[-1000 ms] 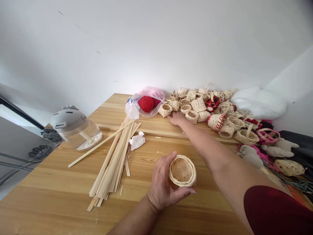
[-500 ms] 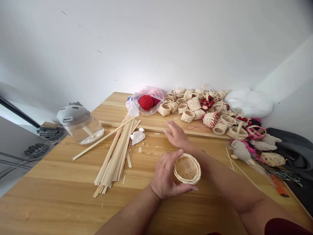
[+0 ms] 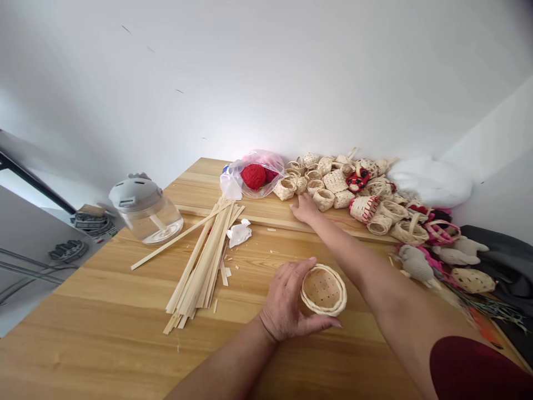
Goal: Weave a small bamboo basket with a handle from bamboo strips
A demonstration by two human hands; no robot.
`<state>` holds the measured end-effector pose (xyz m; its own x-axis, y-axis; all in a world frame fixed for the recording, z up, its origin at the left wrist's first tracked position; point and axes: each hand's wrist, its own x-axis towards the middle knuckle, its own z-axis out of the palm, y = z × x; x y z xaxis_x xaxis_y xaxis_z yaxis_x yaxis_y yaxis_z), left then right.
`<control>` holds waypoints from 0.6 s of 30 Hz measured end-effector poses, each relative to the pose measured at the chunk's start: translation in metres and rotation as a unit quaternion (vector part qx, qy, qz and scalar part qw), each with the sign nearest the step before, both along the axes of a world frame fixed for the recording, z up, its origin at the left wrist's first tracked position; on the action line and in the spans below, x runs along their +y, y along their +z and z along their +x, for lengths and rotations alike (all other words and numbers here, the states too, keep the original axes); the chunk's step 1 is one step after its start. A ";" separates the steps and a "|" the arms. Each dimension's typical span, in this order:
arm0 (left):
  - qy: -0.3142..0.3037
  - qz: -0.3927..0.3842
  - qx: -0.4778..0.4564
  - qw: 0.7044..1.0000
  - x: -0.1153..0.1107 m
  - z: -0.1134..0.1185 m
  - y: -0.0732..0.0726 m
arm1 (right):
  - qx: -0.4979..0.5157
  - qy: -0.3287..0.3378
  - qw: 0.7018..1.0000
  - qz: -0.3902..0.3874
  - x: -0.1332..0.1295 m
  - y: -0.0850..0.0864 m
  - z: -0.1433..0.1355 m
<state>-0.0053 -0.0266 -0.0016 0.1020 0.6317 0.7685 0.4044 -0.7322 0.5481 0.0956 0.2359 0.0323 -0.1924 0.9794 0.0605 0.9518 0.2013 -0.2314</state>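
A small round woven basket [image 3: 323, 290] with a braided rim is held in my left hand [image 3: 287, 303], its opening facing up toward the camera. My right hand [image 3: 305, 209] reaches across to the raised back board, close to the front of a group of little woven baskets [image 3: 323, 199]. Its thumb is apart from the other fingers, whose tips are partly hidden near the baskets, and nothing is visibly held in it. Pale flat strips [image 3: 204, 261] lie in a bundle left of my left hand.
A clear jar [image 3: 152, 216] with a grey lid stands at the left. Red yarn [image 3: 253, 176] sits in a plastic bag at the back. Crumpled white paper [image 3: 239, 233] lies beside the strips. Grey knitted figures [image 3: 417, 261] and a white bag [image 3: 431, 180] are at the right.
My right hand has moved forward and slightly right, up to the small baskets. My left hand still holds the round basket. The view has shifted slightly.
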 end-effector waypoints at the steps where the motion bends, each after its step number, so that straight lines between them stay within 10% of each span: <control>1: 0.002 -0.001 0.000 1.000 0.001 0.000 0.000 | -0.004 -0.013 1.000 -0.007 0.009 0.000 -0.002; 8: 0.011 0.005 -0.012 1.000 0.004 -0.001 -0.004 | -0.007 -0.053 0.998 -0.040 0.016 -0.003 -0.010; 18: -0.001 0.049 -0.020 0.999 0.002 0.001 0.005 | 0.058 0.177 0.982 0.031 -0.121 -0.023 -0.013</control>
<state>-0.0038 -0.0250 0.0029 0.0711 0.5524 0.8305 0.3810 -0.7846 0.4892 0.0824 0.1149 0.0092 -0.5091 0.8458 0.1592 0.7873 0.5324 -0.3111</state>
